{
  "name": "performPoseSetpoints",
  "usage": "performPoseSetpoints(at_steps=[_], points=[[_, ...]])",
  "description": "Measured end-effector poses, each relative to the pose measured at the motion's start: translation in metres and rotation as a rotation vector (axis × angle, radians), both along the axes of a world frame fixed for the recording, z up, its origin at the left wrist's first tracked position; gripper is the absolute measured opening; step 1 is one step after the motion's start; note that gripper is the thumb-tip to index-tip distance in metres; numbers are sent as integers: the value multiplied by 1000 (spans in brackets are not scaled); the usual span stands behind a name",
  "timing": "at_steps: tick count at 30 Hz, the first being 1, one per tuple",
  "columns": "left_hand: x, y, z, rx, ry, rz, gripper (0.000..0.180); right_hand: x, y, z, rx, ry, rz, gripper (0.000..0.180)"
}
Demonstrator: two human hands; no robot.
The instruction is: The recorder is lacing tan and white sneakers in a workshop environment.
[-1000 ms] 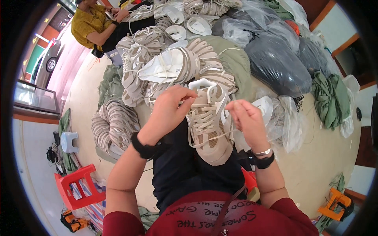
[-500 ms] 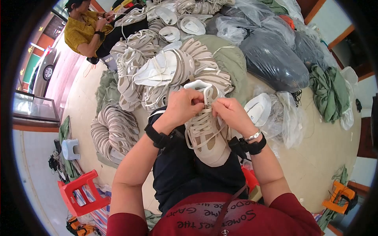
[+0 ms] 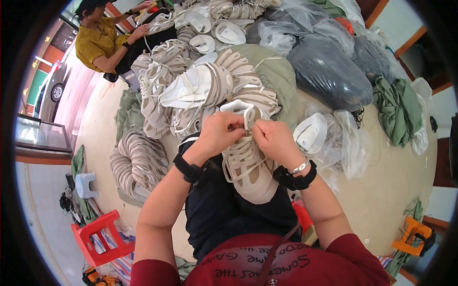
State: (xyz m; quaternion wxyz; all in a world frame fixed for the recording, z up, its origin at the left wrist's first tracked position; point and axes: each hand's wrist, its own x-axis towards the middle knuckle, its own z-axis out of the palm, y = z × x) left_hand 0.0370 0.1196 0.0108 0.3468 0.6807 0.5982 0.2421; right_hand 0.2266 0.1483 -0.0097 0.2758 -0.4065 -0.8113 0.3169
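A beige sneaker upper [image 3: 254, 183] with mesh panels lies across my dark-trousered lap, its toe toward me. Pale laces [image 3: 243, 152] criss-cross its front. My left hand [image 3: 220, 129] is closed in a pinch by the upper eyelets, seemingly on a shoelace. Facing it, my right hand [image 3: 273, 140] is closed too, thumb and forefinger pinching at the other side of the lace opening. The fingertips nearly meet and cover the lace ends. Just beyond the hands rises a heap of similar shoe uppers [image 3: 191, 86].
Nested uppers [image 3: 138, 162] lie on the floor at left. A white-lined upper [image 3: 310, 133] rests beside clear plastic at right. Dark filled bags [image 3: 329, 71] stand behind. A red stool [image 3: 102, 236] is near left. A person in yellow [image 3: 98, 47] handles uppers at far left.
My hands stay at the eyelets with only slight finger shifts. The person in yellow has spread their hands apart, one reaching farther out. The whole view has shifted a little.
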Motion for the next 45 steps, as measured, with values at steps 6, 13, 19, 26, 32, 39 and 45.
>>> performPoseSetpoints(at_steps=[6,13,19,26,32,39,45], points=[[-3,-6,-4,180,-22,3,16,-9,-8,10,82,-104,-10,25],[3,-17,-14,177,-53,-13,13,12,1,2,-423,142,169,31],[-11,-10,-9,334,100,-153,9,24,4,-5,-884,466,125,22],[-14,-14,8,440,180,-109,7,23,10,-1,-1037,698,243,28],[-8,-12,0,424,217,-59,8,26,5,-2,-1005,664,239,28],[-23,-11,-13,362,227,-141,7,20,-11,-2,-1048,784,245,26],[-13,-9,-19,308,121,-130,9,9,-28,5,-1036,817,223,17]])
